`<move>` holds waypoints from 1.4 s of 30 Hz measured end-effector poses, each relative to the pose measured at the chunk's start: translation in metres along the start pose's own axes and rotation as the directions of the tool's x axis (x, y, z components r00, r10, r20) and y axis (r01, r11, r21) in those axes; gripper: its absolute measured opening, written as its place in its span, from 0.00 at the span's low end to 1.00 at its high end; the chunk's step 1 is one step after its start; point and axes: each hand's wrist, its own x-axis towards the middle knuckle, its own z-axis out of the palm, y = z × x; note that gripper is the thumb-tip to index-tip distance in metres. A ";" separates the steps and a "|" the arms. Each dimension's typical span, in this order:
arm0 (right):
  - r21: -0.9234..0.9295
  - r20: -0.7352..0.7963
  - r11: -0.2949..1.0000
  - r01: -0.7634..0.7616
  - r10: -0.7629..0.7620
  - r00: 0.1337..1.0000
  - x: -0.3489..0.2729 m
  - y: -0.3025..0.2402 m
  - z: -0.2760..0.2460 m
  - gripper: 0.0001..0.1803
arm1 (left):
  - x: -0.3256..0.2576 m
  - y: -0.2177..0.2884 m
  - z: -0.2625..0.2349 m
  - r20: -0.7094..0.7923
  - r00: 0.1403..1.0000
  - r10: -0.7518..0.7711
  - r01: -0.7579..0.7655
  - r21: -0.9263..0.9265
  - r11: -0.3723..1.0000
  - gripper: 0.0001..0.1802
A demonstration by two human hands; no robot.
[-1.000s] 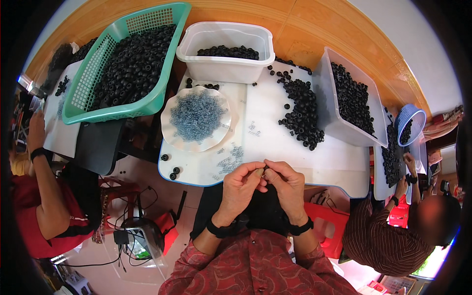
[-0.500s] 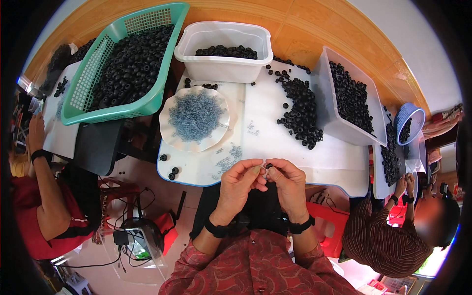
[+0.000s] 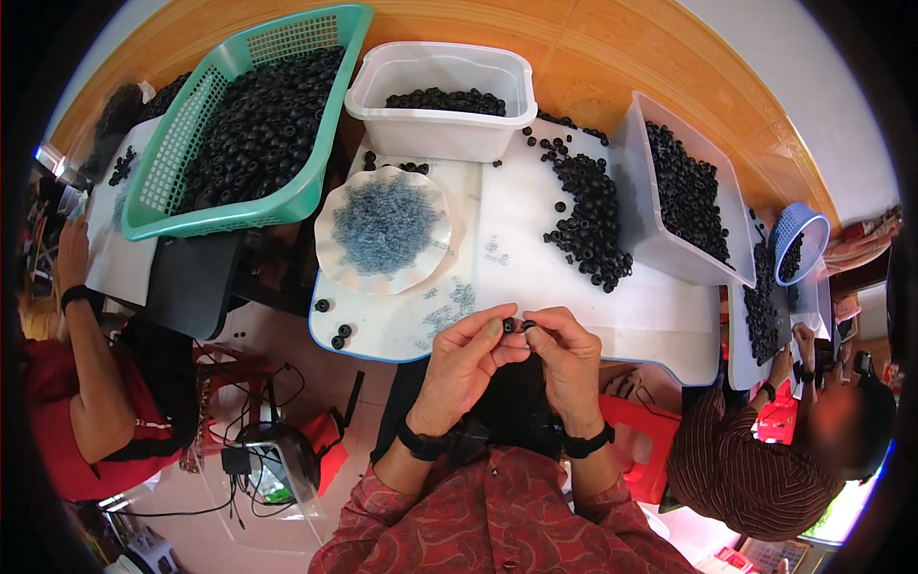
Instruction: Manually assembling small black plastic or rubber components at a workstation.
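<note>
My left hand (image 3: 461, 368) pinches a small black round part with a hole (image 3: 508, 326) between thumb and fingertips. Close beside it, my right hand (image 3: 566, 364) is closed on another small black part (image 3: 527, 325). The fingertips of both hands nearly meet just off the table's front edge. Beyond them, a scalloped white plate (image 3: 330, 251) holds a heap of small bluish see-through rings (image 3: 387, 225). More of these rings (image 3: 448, 311) lie scattered on the table near my left hand. A loose pile of black round parts (image 3: 583, 201) spreads on the table's right half.
At the back stand a green basket (image 3: 143, 206), a white tub (image 3: 435, 139) and a translucent bin (image 3: 650, 225), all holding black parts. Stray black parts (image 3: 338, 337) lie near the left edge. Co-workers sit left (image 3: 105, 402) and right (image 3: 746, 459).
A black part now shows in my left fingertips, where only pale fingertips or a pale bit showed before. My right hand has kept its black part. The view has shifted slightly.
</note>
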 end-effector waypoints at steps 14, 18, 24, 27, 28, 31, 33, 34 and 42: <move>-0.123 0.028 0.989 0.086 -0.083 0.996 -0.004 -0.013 0.013 0.08 | -0.001 -0.003 -0.009 0.070 0.995 -0.070 0.084 -0.234 0.969 0.15; -0.112 0.035 0.988 0.107 -0.104 0.994 -0.005 -0.012 0.015 0.08 | -0.002 -0.001 -0.007 0.039 0.997 -0.073 0.080 -0.226 0.971 0.14; -0.117 0.024 0.985 0.126 -0.124 0.992 -0.006 -0.011 0.016 0.08 | -0.005 0.000 -0.005 0.012 0.998 -0.061 0.062 -0.194 0.979 0.14; -0.096 0.011 0.988 0.121 -0.121 0.993 -0.007 -0.011 0.017 0.08 | -0.005 -0.001 -0.005 0.013 0.999 -0.045 0.047 -0.187 0.981 0.14; -0.096 0.007 0.988 0.120 -0.120 0.993 -0.007 -0.011 0.017 0.09 | -0.005 -0.001 -0.005 0.012 0.999 -0.033 0.035 -0.181 0.983 0.14; -0.091 0.007 0.988 0.123 -0.123 0.992 -0.007 -0.011 0.018 0.09 | -0.005 -0.001 -0.005 -0.001 1.000 -0.020 0.020 -0.154 0.988 0.15; -0.106 0.009 0.987 0.124 -0.124 0.992 -0.007 -0.012 0.018 0.08 | -0.006 0.000 -0.004 -0.002 1.000 -0.016 0.015 -0.147 0.989 0.15; -0.121 0.011 0.985 0.125 -0.124 0.992 -0.007 -0.012 0.018 0.07 | -0.006 0.000 -0.003 -0.002 1.000 -0.011 0.011 -0.139 0.990 0.14; -0.135 0.015 0.981 0.137 -0.136 0.991 -0.006 -0.010 0.017 0.07 | -0.005 -0.001 -0.002 -0.002 1.000 0.014 -0.014 -0.104 0.994 0.15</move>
